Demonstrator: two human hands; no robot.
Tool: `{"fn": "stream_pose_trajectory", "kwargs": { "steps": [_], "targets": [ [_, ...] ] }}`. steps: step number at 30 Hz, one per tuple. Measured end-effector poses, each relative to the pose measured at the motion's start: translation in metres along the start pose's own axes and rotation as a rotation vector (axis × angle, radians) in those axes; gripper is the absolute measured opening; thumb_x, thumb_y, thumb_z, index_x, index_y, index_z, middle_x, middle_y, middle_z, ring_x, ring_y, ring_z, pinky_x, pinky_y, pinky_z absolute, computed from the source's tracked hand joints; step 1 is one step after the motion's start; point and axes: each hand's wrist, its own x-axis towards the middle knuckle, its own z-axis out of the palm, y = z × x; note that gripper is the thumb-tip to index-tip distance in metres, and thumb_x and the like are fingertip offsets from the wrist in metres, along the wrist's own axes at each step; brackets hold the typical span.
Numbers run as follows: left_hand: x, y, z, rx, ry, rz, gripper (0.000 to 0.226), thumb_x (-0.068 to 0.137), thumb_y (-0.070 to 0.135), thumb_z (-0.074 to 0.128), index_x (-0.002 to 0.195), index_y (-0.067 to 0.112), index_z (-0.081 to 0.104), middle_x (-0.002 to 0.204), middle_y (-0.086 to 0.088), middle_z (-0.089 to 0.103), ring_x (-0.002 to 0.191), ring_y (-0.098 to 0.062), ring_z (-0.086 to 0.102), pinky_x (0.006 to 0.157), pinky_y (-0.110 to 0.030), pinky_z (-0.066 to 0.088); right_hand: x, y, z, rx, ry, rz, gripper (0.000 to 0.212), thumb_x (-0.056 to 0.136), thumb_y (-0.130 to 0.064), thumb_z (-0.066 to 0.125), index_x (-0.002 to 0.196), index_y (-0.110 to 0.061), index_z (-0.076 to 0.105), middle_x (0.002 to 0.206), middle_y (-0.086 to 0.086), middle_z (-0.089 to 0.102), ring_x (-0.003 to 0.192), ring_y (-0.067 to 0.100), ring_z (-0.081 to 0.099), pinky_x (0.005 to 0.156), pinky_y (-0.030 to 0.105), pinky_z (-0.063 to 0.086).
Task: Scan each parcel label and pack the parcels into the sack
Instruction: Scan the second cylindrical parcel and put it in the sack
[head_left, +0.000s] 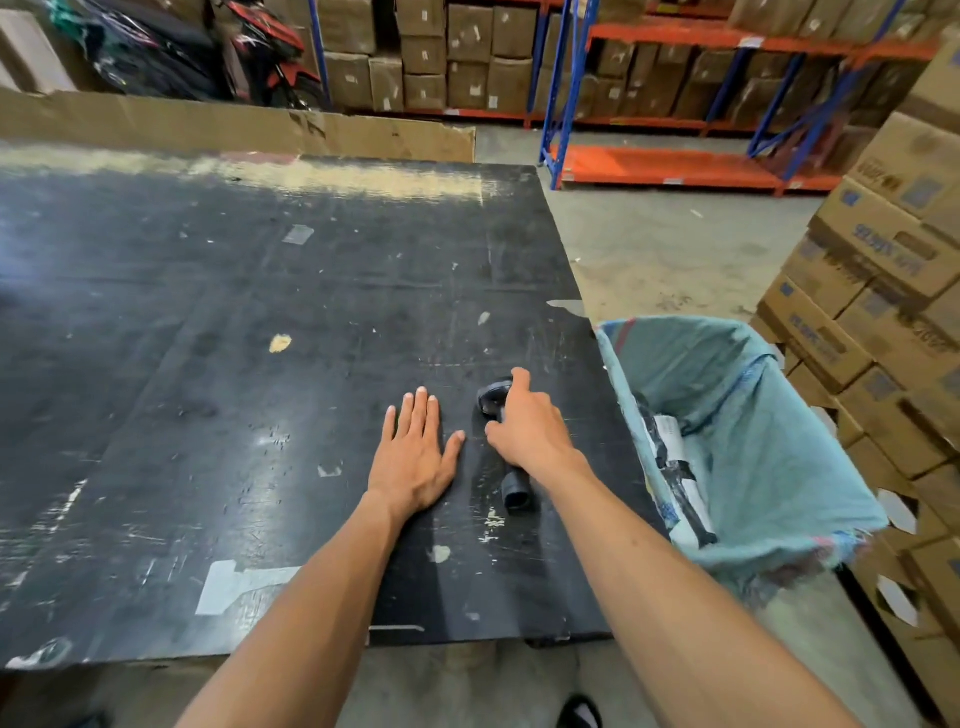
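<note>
Scuffed black board, scratched and dotted with torn tape scraps, makes up the worn tabletop (208, 364) under both your hands. Your left hand (415, 452) lies flat on it, palm down, fingers straight and slightly spread, grasping nothing. Just to its right, your right hand (530, 426) rests over one black plastic handheld scanner (511, 467) lying on its side on the board; the rounded head shows beyond your knuckles and the blunt handle end sticks out below your wrist. Your index finger points forward over the head, the other fingers bend down around the body, but whether they actually clasp it or only touch it I cannot tell.

Right of your right hand, past the table edge, stands one open teal woven-plastic sack (779, 441), its fabric coarse and its rim frayed at the near corner. Inside it, against the wall nearest your right forearm, sit the soft plastic-wrapped parcels (675, 467), white and black with a pale label showing; their count is unclear.

Beyond the sack, stacked brown cardboard cartons (883, 291) with blue print rise in a tall pile.
</note>
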Motion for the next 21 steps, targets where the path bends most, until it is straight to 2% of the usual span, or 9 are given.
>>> {"fn": "stream_pose_trajectory", "kwargs": {
  "steps": [7, 11, 16, 21],
  "targets": [
    [-0.001, 0.000, 0.000, -0.003, 0.018, -0.007, 0.077, 0.106, 0.057, 0.013, 0.164, 0.008, 0.004, 0.172, -0.008, -0.005, 0.159, -0.022, -0.008, 0.128, -0.042, -0.008, 0.032, 0.018, -0.047, -0.071, 0.063, 0.043, 0.074, 0.095, -0.014, 0.064, 0.158, -0.011, 0.026, 0.140, 0.023, 0.057, 0.128, 0.044, 0.057, 0.087, 0.041, 0.043],
    [-0.001, 0.001, 0.000, 0.000, 0.011, -0.016, 0.077, 0.106, 0.057, 0.013, 0.164, 0.008, 0.003, 0.172, -0.007, -0.007, 0.158, -0.022, -0.010, 0.128, -0.042, -0.008, 0.052, 0.036, -0.069, -0.076, 0.094, 0.107, 0.068, 0.098, -0.016, 0.064, 0.156, -0.007, 0.029, 0.145, 0.022, 0.056, 0.142, 0.039, 0.049, 0.104, 0.043, 0.047],
    [0.000, 0.000, -0.001, 0.004, 0.003, -0.020, 0.078, 0.105, 0.059, 0.012, 0.164, 0.010, 0.001, 0.172, -0.005, -0.009, 0.158, -0.019, -0.013, 0.128, -0.041, -0.009, 0.069, 0.057, -0.077, -0.038, 0.077, 0.196, 0.075, 0.099, -0.014, 0.063, 0.163, -0.011, 0.024, 0.151, 0.021, 0.051, 0.138, 0.044, 0.050, 0.104, 0.045, 0.046],
    [0.001, -0.001, 0.000, 0.015, 0.000, -0.029, 0.078, 0.105, 0.060, 0.013, 0.165, 0.011, 0.002, 0.172, -0.004, -0.009, 0.158, -0.018, -0.013, 0.128, -0.040, -0.009, 0.076, 0.069, -0.066, -0.031, 0.076, 0.200, 0.084, 0.098, -0.014, 0.062, 0.166, -0.013, 0.014, 0.151, 0.023, 0.052, 0.137, 0.046, 0.051, 0.102, 0.049, 0.046]
  ]
}}
